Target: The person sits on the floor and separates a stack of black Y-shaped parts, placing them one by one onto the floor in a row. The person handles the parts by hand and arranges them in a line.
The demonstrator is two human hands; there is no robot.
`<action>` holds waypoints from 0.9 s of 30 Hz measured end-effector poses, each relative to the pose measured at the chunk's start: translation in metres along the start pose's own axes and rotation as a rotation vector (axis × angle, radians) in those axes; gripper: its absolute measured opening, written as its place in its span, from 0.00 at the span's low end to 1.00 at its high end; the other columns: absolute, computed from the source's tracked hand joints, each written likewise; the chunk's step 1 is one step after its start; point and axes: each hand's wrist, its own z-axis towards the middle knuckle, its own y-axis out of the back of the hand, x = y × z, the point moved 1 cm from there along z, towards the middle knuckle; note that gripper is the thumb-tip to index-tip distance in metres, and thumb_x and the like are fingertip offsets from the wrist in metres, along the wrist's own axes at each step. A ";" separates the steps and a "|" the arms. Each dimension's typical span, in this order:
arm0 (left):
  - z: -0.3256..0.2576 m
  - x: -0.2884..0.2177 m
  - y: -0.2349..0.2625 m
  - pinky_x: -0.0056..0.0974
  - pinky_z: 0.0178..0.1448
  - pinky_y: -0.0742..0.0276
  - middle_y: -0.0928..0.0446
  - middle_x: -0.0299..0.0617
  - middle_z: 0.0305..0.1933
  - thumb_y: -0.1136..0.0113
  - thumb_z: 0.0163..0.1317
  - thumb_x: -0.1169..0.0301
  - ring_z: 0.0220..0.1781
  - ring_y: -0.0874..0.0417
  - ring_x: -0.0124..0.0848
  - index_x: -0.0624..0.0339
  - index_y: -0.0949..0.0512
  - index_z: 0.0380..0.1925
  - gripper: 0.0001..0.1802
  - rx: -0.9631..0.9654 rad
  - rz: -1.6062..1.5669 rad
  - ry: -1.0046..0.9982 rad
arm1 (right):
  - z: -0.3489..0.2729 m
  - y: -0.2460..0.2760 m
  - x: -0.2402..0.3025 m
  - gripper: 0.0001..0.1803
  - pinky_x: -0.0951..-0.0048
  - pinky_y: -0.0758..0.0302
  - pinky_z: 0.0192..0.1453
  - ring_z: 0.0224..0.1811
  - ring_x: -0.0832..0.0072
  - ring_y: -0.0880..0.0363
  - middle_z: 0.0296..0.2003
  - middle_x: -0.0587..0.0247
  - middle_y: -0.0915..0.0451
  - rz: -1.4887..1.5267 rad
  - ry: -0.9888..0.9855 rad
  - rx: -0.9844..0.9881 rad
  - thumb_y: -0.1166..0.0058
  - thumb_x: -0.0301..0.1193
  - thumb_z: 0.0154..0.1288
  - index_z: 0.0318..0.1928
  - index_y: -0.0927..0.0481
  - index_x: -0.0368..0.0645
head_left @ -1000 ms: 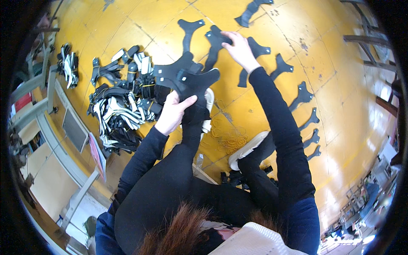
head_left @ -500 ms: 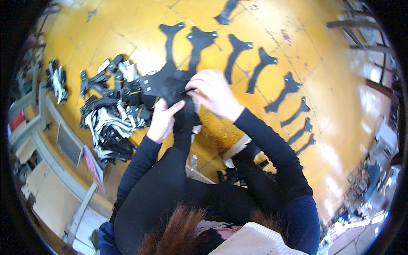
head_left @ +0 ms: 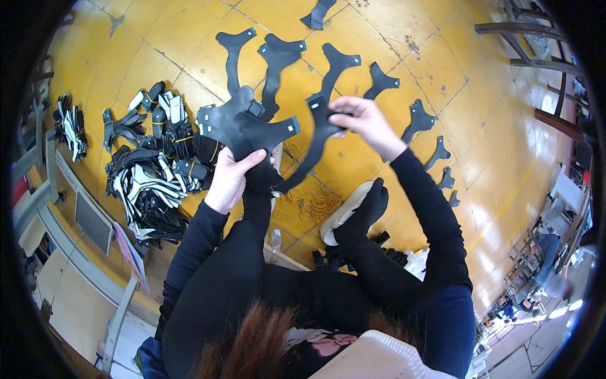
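My left hand (head_left: pixel 228 181) grips a few flat black Y-shaped pieces (head_left: pixel 268 134), fanned out above my thumb, each with a small white tag at an arm tip. Out to the right, my right hand (head_left: pixel 367 124) pinches one more black Y-shaped piece (head_left: pixel 317 126) by its wide end. Its narrow strip curves down toward the left hand; whether its lower end touches anything there is hard to make out. Beyond both hands, several similar black pieces (head_left: pixel 339 61) lie spaced in a curved row on the yellow floor.
Banded bundles of black and white pieces (head_left: pixel 148 183) are heaped at left, with another bundle (head_left: pixel 74 129) farther out. Loose rubber bands (head_left: pixel 320 199) lie near my shoe (head_left: pixel 344 215). A clear bottle (head_left: pixel 276 241) stands between my legs. Metal framing (head_left: pixel 88 234) runs along the left; brown bars (head_left: pixel 558 128) stand at right.
My hands were close together over the black pieces. Now the right hand has moved away to the right with a single piece, while the left keeps hold of the others.
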 end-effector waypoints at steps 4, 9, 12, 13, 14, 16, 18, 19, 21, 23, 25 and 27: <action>-0.001 0.000 -0.004 0.37 0.49 0.20 0.19 0.44 0.44 0.41 0.62 0.79 0.44 0.18 0.32 0.64 0.27 0.47 0.14 0.005 -0.003 -0.022 | -0.005 0.059 0.000 0.11 0.79 0.20 0.38 0.34 0.84 0.22 0.37 0.68 0.22 -0.201 -0.127 -0.047 0.43 0.27 0.64 0.46 0.20 0.37; -0.002 0.010 0.004 0.37 0.49 0.21 0.20 0.44 0.43 0.41 0.62 0.78 0.44 0.18 0.32 0.64 0.28 0.48 0.14 -0.047 0.052 -0.010 | -0.006 0.108 -0.006 0.13 0.81 0.25 0.41 0.37 0.83 0.23 0.39 0.65 0.19 -0.419 -0.050 -0.227 0.41 0.25 0.61 0.47 0.19 0.37; -0.002 0.012 0.003 0.37 0.50 0.21 0.20 0.44 0.43 0.41 0.62 0.78 0.44 0.18 0.32 0.63 0.28 0.48 0.14 -0.033 0.054 -0.005 | 0.003 0.131 -0.020 0.15 0.78 0.25 0.47 0.43 0.78 0.21 0.43 0.64 0.18 -0.517 0.078 -0.371 0.41 0.24 0.58 0.47 0.19 0.37; -0.001 0.012 0.002 0.37 0.50 0.21 0.20 0.44 0.44 0.41 0.62 0.78 0.44 0.18 0.32 0.63 0.28 0.48 0.14 -0.031 0.045 0.002 | 0.007 0.137 -0.024 0.15 0.76 0.25 0.49 0.45 0.76 0.21 0.44 0.64 0.17 -0.545 0.113 -0.420 0.41 0.24 0.58 0.48 0.19 0.38; -0.001 0.010 0.001 0.37 0.50 0.21 0.20 0.44 0.44 0.41 0.62 0.78 0.44 0.18 0.32 0.63 0.28 0.48 0.14 -0.028 0.035 0.008 | 0.011 0.143 -0.027 0.16 0.74 0.27 0.53 0.45 0.72 0.20 0.45 0.61 0.17 -0.645 0.184 -0.477 0.40 0.24 0.55 0.47 0.19 0.39; -0.002 0.010 0.000 0.36 0.50 0.21 0.20 0.44 0.44 0.41 0.62 0.78 0.44 0.18 0.32 0.64 0.28 0.48 0.15 -0.032 0.034 0.012 | 0.021 0.152 -0.033 0.17 0.73 0.27 0.54 0.46 0.71 0.20 0.45 0.58 0.17 -0.713 0.168 -0.536 0.39 0.24 0.54 0.47 0.18 0.40; 0.000 0.010 0.000 0.37 0.51 0.22 0.20 0.45 0.45 0.43 0.62 0.79 0.45 0.18 0.33 0.64 0.28 0.49 0.15 -0.043 0.050 0.006 | 0.027 0.158 -0.034 0.18 0.72 0.28 0.54 0.47 0.68 0.19 0.43 0.56 0.17 -0.773 0.174 -0.553 0.38 0.26 0.53 0.47 0.19 0.42; -0.001 0.008 -0.001 0.37 0.51 0.22 0.20 0.45 0.45 0.44 0.63 0.79 0.45 0.18 0.33 0.64 0.28 0.49 0.15 -0.024 0.021 0.027 | 0.029 0.157 -0.036 0.17 0.72 0.27 0.54 0.46 0.68 0.19 0.43 0.56 0.17 -0.845 0.231 -0.616 0.38 0.26 0.53 0.47 0.19 0.42; -0.004 0.003 -0.002 0.37 0.52 0.23 0.20 0.45 0.46 0.45 0.63 0.79 0.46 0.18 0.33 0.65 0.28 0.50 0.15 0.006 -0.037 0.064 | 0.035 0.147 -0.034 0.17 0.71 0.27 0.54 0.46 0.67 0.19 0.42 0.57 0.17 -0.985 0.352 -0.736 0.39 0.26 0.54 0.46 0.19 0.41; -0.003 0.005 -0.003 0.36 0.55 0.25 0.20 0.44 0.46 0.46 0.63 0.79 0.47 0.18 0.33 0.65 0.27 0.50 0.15 0.009 -0.067 0.067 | 0.033 0.134 -0.029 0.15 0.71 0.26 0.52 0.45 0.69 0.19 0.41 0.58 0.17 -0.901 0.371 -0.751 0.40 0.27 0.56 0.46 0.19 0.40; -0.002 0.004 -0.005 0.36 0.55 0.24 0.20 0.43 0.47 0.46 0.63 0.79 0.47 0.18 0.32 0.65 0.27 0.50 0.14 0.023 -0.034 0.084 | 0.031 0.107 -0.020 0.12 0.73 0.26 0.50 0.43 0.75 0.19 0.41 0.61 0.17 -0.589 0.287 -0.622 0.43 0.27 0.61 0.45 0.19 0.38; -0.001 0.006 -0.004 0.36 0.53 0.23 0.20 0.41 0.47 0.45 0.63 0.80 0.47 0.18 0.30 0.65 0.25 0.49 0.13 0.039 -0.030 0.070 | 0.024 0.072 -0.013 0.11 0.77 0.27 0.53 0.46 0.80 0.21 0.43 0.64 0.18 -0.533 0.301 -0.418 0.46 0.26 0.66 0.47 0.21 0.35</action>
